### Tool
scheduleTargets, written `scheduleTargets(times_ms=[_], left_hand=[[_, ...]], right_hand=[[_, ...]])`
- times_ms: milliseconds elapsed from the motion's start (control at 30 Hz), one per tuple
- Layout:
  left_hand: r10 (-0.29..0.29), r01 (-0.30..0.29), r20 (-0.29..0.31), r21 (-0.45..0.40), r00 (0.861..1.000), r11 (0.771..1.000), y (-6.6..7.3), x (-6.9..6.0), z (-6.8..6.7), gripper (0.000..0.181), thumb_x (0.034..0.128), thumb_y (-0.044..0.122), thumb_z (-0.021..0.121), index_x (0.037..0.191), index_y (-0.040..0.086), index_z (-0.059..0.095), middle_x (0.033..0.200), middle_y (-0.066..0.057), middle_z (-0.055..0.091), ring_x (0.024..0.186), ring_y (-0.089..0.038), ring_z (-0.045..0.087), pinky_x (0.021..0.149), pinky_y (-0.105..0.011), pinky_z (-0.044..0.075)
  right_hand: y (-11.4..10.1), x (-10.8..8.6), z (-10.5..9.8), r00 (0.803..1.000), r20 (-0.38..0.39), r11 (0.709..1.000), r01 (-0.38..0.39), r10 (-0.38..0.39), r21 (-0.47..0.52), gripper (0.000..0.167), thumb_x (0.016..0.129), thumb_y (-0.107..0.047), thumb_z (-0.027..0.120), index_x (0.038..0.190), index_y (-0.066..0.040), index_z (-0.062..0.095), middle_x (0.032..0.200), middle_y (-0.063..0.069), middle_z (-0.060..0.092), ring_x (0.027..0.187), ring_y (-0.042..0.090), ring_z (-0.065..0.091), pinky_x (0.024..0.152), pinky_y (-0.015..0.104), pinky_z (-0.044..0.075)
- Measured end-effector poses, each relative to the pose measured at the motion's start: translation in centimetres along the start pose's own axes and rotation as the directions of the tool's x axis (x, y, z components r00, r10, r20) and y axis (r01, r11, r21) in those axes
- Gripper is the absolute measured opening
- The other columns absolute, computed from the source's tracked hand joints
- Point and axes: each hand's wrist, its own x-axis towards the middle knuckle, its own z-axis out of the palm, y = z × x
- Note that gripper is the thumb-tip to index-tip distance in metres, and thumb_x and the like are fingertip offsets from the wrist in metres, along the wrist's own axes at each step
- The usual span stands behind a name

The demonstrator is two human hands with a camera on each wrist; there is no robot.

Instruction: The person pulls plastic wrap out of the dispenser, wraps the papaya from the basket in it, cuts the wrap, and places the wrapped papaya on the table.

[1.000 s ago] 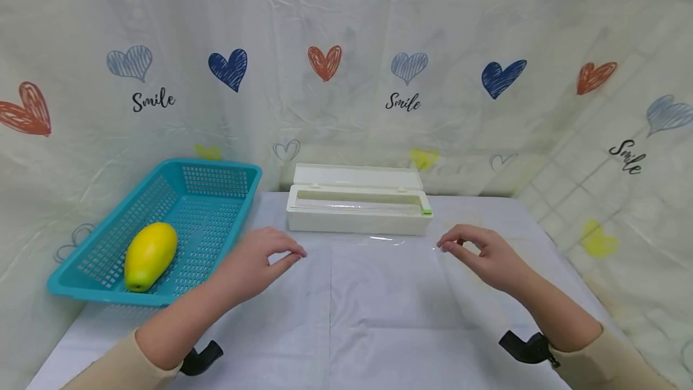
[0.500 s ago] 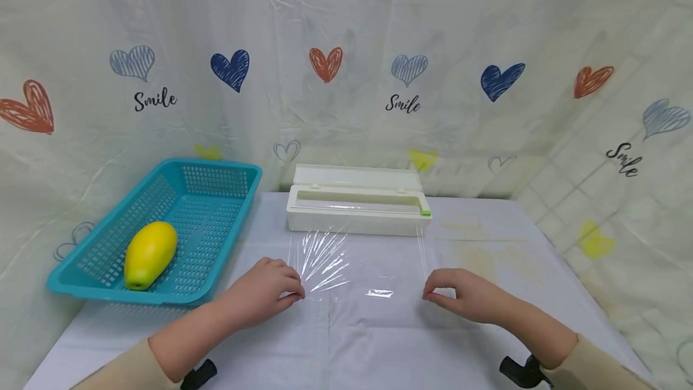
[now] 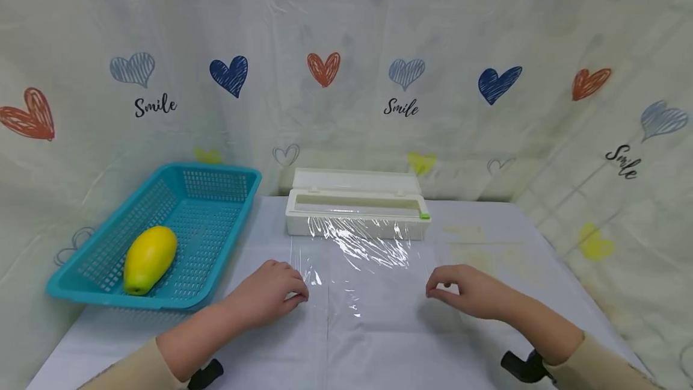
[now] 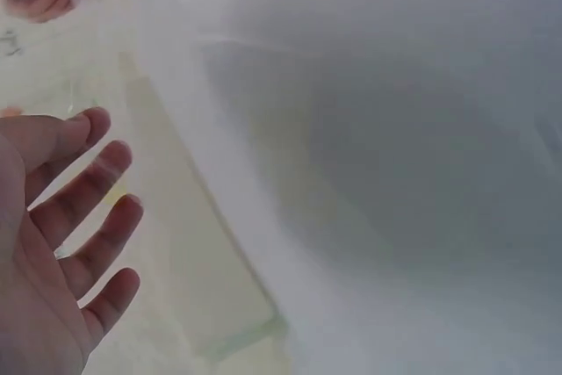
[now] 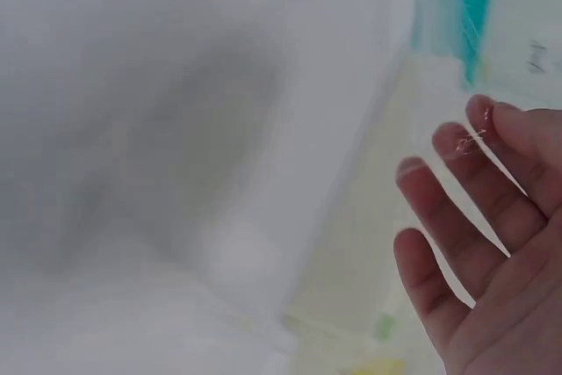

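- Head: white table (image 3: 379,354), curtain (image 3: 346,5) behind; one box (image 3: 354,229), one basket (image 3: 208,224), one fruit (image 3: 150,259).
- One film (image 3: 368,251), from box to left hand (image 3: 271,294) and right hand (image 3: 468,290), both pinching it.
- Left wrist: three fingers (image 4: 104,239) spread.
- Right wrist: film glints.

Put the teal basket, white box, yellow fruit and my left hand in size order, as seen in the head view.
Largest to smallest:
Teal basket
White box
Yellow fruit and left hand: too alike to rank
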Motion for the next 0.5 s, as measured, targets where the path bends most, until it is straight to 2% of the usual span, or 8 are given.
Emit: scheduleTargets(times_ms=[100,200,333,433,500], left_hand=[[-0.013,0.01,-0.063,-0.052,0.998,0.999,0.3,0.0,-2.3,0.008,0.0923,0.025,0.071,0.096,0.027,0.077,0.093,0.019,0.067,0.098,-0.01,0.06,0.092,-0.042,0.045],[-0.035,0.021,-0.15,-0.098,0.988,0.995,0.7,0.1,-5.2,0.009,0.0932,0.023,0.07,0.099,0.027,0.075,0.095,0.019,0.067,0.098,-0.01,0.061,0.093,-0.041,0.045],[-0.057,0.02,-0.3,-0.125,0.952,0.992,0.8,0.3,-8.5,0.011,0.0921,0.019,0.072,0.1,0.025,0.075,0.096,0.016,0.069,0.1,-0.013,0.062,0.091,-0.041,0.046],[-0.063,0.014,-0.38,-0.129,0.923,0.992,0.7,0.5,-10.0,0.011,0.091,0.016,0.073,0.099,0.024,0.076,0.097,0.015,0.07,0.102,-0.014,0.062,0.089,-0.042,0.045],[-0.065,0.011,-0.407,-0.134,0.911,0.991,0.6,0.6,-10.6,0.012,0.0914,0.015,0.072,0.099,0.024,0.076,0.097,0.014,0.071,0.102,-0.014,0.062,0.088,-0.043,0.044]], right_hand=[[-1.4,-0.5,-2.8,0.996,-0.09,0.998,0.024,-0.019,0.05,0.01,0.1,-0.022,0.06,0.102,-0.03,0.067,0.098,-0.015,0.067,0.091,0.004,0.06,0.078,0.031,0.053],[-2.4,-0.7,-5.2,0.967,-0.23,0.993,0.116,-0.105,0.032,0.02,0.098,-0.01,0.063,0.102,-0.029,0.067,0.097,-0.014,0.067,0.089,0.006,0.061,0.076,0.026,0.052],[-3.3,-0.3,-7.7,0.913,-0.366,0.983,0.177,-0.179,-0.039,0.029,0.093,0.002,0.065,0.103,-0.025,0.068,0.098,-0.012,0.067,0.088,0.006,0.06,0.077,0.021,0.051],[-3.8,0.1,-8.5,0.886,-0.429,0.984,0.166,-0.179,-0.069,0.027,0.092,0.003,0.065,0.104,-0.02,0.069,0.099,-0.009,0.068,0.089,0.004,0.06,0.079,0.016,0.048],[-4.0,0.3,-8.9,0.868,-0.465,0.984,0.157,-0.176,-0.079,0.025,0.092,0.004,0.065,0.105,-0.017,0.07,0.099,-0.009,0.068,0.091,0.003,0.06,0.081,0.014,0.047]])
